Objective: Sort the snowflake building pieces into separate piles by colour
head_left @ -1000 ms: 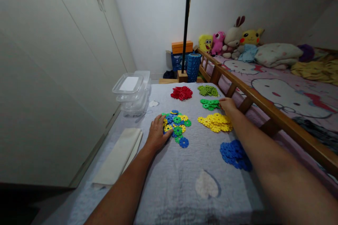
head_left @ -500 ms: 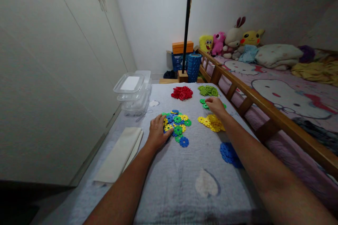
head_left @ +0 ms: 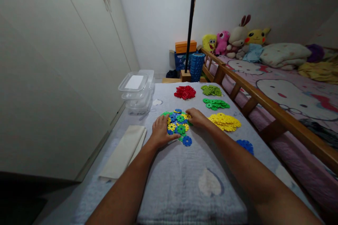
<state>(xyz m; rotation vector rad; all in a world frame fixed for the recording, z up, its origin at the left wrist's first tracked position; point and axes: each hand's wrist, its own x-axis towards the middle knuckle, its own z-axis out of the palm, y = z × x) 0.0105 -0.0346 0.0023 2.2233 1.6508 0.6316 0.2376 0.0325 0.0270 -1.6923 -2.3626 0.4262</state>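
Observation:
A mixed pile of blue, green and yellow plastic snowflake discs [head_left: 181, 129] lies mid-table. Along its left side rests my left hand [head_left: 160, 132], open, with the thumb stretched across the near discs. At the right edge of the same pile my right hand [head_left: 196, 119] has its fingers bent and drawn together beside a yellow disc. Whether a disc is between those fingertips is hidden. A single blue disc [head_left: 187, 141] sits at the pile's near edge. Sorted piles stand farther right: yellow discs [head_left: 224, 122], green discs [head_left: 215, 104] and blue discs [head_left: 245, 146], the last partly behind my right forearm.
Red discs [head_left: 185, 92] and light green discs [head_left: 211, 90] are heaped at the far end. Stacked clear plastic boxes [head_left: 137, 93] and a folded cream cloth [head_left: 124, 152] occupy the left side. A wooden bed rail [head_left: 256, 98] runs along the right.
My right hand has moved left and nearer, from the green pile to the mixed pile. My left hand stays beside the mixed pile. The view has shifted slightly.

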